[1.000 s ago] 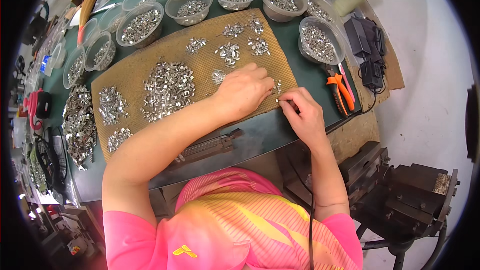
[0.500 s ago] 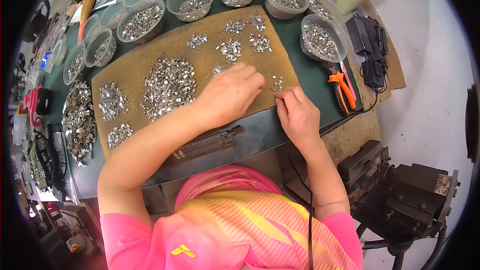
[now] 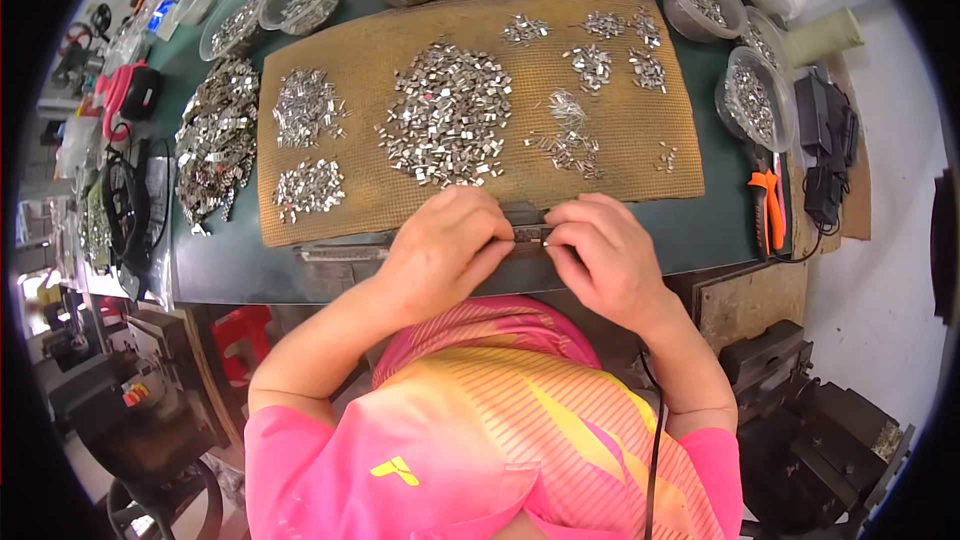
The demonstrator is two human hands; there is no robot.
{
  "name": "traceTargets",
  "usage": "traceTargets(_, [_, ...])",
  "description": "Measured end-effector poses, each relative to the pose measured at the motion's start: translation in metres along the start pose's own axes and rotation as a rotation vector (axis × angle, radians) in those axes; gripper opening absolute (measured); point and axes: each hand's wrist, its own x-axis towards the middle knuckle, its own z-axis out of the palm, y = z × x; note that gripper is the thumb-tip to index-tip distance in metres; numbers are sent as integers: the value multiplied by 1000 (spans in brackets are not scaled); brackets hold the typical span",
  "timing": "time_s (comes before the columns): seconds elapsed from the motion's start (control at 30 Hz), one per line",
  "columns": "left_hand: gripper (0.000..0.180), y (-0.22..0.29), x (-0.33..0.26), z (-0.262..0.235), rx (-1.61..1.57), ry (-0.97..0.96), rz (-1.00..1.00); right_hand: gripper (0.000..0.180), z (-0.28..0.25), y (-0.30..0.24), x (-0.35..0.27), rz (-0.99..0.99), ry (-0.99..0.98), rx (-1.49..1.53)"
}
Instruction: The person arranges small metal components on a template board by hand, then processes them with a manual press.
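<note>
At lower centre of the frame, our left hand (image 3: pixel 445 250) and right hand (image 3: pixel 605 255) each close a fingertip grip on a small metal piece (image 3: pixel 530 233) between them, at the tabletop (image 3: pixel 240 265) edge; above lies the mesh mat (image 3: pixel 380 40).

A dark green table (image 3: pixel 720 230) is being seen spreading out beyond the hands, its near edge running just under them. Pale concrete floor (image 3: pixel 880 320) is being shown to their right. Dark metal machinery (image 3: pixel 820 430) is being glimpsed lower right, and black clutter (image 3: pixel 120 410) lower left
</note>
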Motion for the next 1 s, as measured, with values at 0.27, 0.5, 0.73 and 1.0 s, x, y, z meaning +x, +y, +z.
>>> traceTargets(0.27, [20,0,-10,22,172,121,51,22,24,-8,3,-36,-55,-65])
traceTargets(0.5, [16,-2,-7,17,131,82,38,18,6,0,10,-19,-191,22])
traceTargets(0.73, [20,8,6,20,164,64,-22,18,-22,13,-8,182,-2,107])
traceTargets(1.0, [26,12,10,24,220,50,1,12,-49,55,-39,484,296,-93])
